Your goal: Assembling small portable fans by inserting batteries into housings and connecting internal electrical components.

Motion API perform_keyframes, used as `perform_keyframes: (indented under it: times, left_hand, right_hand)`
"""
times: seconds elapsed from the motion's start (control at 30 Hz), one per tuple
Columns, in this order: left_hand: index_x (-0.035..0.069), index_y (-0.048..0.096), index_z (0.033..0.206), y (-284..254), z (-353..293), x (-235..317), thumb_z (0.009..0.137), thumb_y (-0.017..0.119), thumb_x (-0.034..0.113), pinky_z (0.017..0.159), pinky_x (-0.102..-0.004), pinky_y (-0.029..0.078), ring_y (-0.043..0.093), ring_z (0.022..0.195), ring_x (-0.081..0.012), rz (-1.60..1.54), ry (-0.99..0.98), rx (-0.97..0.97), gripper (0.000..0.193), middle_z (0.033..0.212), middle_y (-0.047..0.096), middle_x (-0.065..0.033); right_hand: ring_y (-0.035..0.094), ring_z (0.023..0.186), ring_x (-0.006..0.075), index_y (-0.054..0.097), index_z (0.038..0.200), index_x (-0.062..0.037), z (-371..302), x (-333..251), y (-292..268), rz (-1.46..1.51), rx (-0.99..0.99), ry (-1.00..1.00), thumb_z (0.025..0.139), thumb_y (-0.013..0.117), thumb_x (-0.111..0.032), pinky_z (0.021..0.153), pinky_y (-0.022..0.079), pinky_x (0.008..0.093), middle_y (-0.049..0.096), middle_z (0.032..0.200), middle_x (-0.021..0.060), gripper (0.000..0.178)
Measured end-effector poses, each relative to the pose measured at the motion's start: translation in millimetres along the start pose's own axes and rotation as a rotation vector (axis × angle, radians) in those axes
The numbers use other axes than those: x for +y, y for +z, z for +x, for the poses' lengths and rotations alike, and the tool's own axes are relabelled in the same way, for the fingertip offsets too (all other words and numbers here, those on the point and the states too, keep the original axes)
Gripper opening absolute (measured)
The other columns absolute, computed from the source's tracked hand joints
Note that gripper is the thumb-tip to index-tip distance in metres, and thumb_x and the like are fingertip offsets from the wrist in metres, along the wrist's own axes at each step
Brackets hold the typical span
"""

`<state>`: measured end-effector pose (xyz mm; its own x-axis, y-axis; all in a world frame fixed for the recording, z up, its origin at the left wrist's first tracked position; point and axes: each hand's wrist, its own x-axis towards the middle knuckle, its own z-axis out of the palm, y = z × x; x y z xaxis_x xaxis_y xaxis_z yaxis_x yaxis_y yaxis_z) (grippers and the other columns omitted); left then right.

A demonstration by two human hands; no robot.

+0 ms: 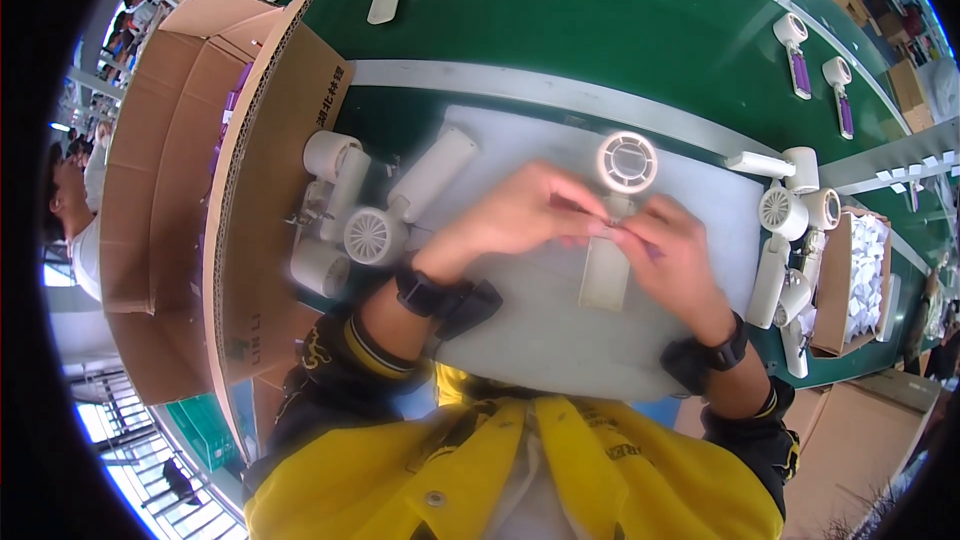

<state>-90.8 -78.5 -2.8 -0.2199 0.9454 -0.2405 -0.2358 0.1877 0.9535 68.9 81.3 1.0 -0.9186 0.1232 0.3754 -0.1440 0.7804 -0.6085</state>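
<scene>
A white handheld fan (604, 278) lies on a pale work mat (530, 340) in front of me, its round grilled head away from me and its flat handle toward me. Over the fan's neck, my left hand (525, 208) and my right hand (675, 255) meet with fingertips pinched together. What they pinch is too small and blurred to name. A bit of purple shows at my right fingers. Left of the mat sit several white fan parts (376, 236), some with loose wires; another white handle (440, 172) rests on the mat's left side.
On the left stands an open cardboard box (275, 130) with purple items inside. More white fan bodies (783, 212) lie at the right, beside a carton (835, 285) of small white pieces. A metal rail (540, 90) crosses beyond the mat; fans with purple handles (800, 75) lie past it.
</scene>
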Motion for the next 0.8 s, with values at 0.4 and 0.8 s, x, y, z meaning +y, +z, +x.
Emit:
perform_keyframes:
  times: [0.4,0.8]
  left_hand:
    - [0.002,0.074,0.099,-4.0,0.7,-3.0,0.086,0.072,0.004,0.068,-0.0271,0.052,0.064,0.075,-0.0136,-0.001,0.028,-0.023,0.014,0.089,0.064,-0.0056]
    - [0.003,0.071,0.11,-6.6,-2.1,5.5,0.079,0.074,-0.006,0.07,-0.0226,0.051,0.062,0.079,-0.0065,-0.005,-0.013,-0.012,0.032,0.097,0.067,-0.0026]
  right_hand:
    - [0.054,0.054,0.018,0.075,0.093,-0.0077,0.9,-6.6,1.0,0.145,-0.006,0.155,0.082,0.074,-0.008,0.05,0.043,0.0305,0.057,0.072,0.0065,0.011]
    - [0.051,0.06,0.0174,0.074,0.095,-0.0035,1.7,0.9,0.0,0.276,-0.077,0.122,0.08,0.073,-0.003,0.053,0.04,0.0294,0.056,0.074,0.0074,0.015]
